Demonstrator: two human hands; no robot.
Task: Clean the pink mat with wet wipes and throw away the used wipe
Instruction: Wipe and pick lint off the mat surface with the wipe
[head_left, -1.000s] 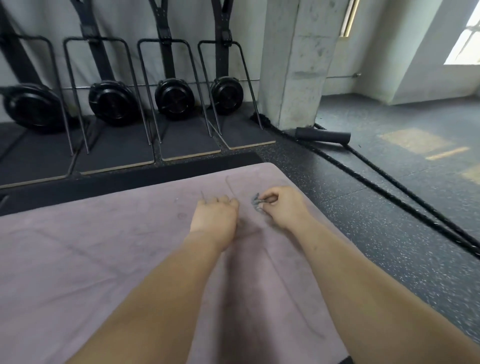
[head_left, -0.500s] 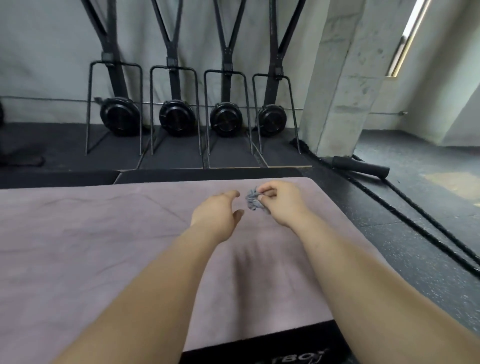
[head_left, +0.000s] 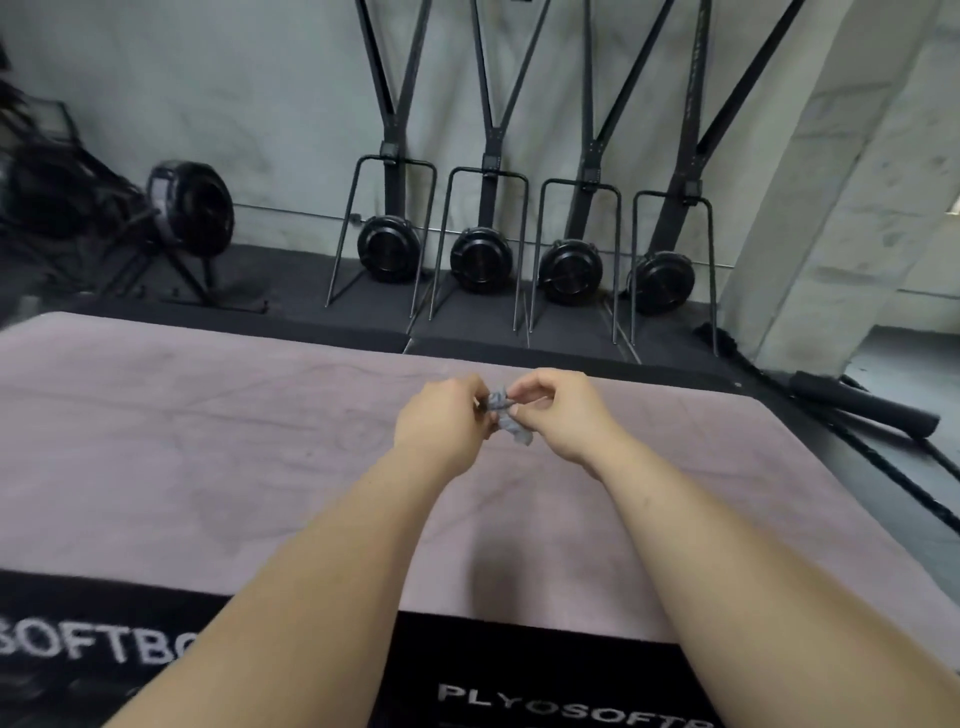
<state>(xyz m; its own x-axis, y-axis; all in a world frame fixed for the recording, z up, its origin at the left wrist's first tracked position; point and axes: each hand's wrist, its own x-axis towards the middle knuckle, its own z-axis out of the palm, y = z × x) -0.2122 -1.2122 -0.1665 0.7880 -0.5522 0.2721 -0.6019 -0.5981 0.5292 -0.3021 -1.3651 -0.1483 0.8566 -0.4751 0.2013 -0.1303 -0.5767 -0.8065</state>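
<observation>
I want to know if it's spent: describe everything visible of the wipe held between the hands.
The wipe is a small grey wad, crumpled, like thin cloth. It is held above the pink mat, apparently clear of it. The left hand pinches its left side, the right hand its right; a twisted tail hangs below.

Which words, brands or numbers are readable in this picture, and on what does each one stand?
"SOFTBO": white letters on the black band below the pink mat, lower left; the left forearm hides the rest.
"PLYOSOFTB": white, same band, bottom centre; the right forearm hides the rest.
No other text is readable on the machines.
</observation>
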